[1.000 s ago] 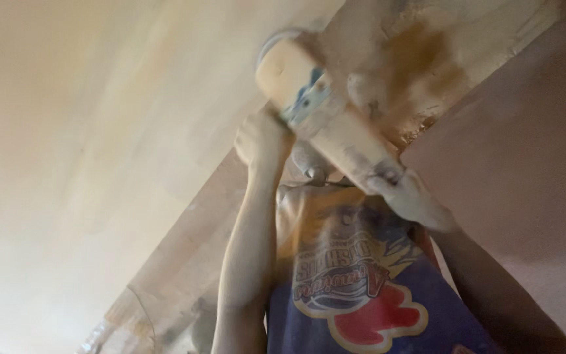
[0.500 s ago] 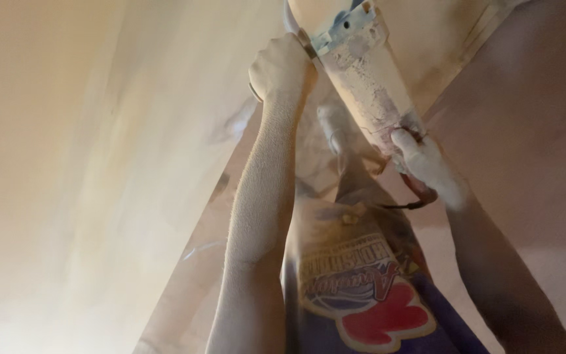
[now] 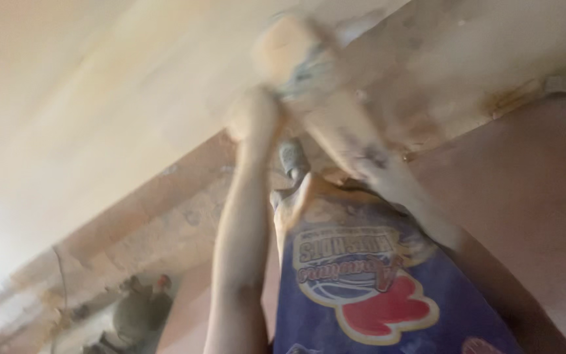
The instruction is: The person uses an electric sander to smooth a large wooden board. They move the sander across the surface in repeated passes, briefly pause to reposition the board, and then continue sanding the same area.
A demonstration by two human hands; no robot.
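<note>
A dusty, pale power tool [image 3: 316, 98] (its kind is lost to blur) sits in the upper middle of the frame, pressed up toward the cream ceiling [image 3: 99, 98]. The left hand [image 3: 251, 115] is closed around its front end, arm stretched straight up. The right hand [image 3: 388, 177] grips the rear of the body, forearm slanting off to the lower right. A rough, patchy beam [image 3: 165, 216] crosses beneath; a reddish-brown wall [image 3: 532, 196] fills the right side.

No packages, labels, signs or screens are showing anywhere in this blurred upward view toward the pale ceiling [image 3: 99, 98].
</note>
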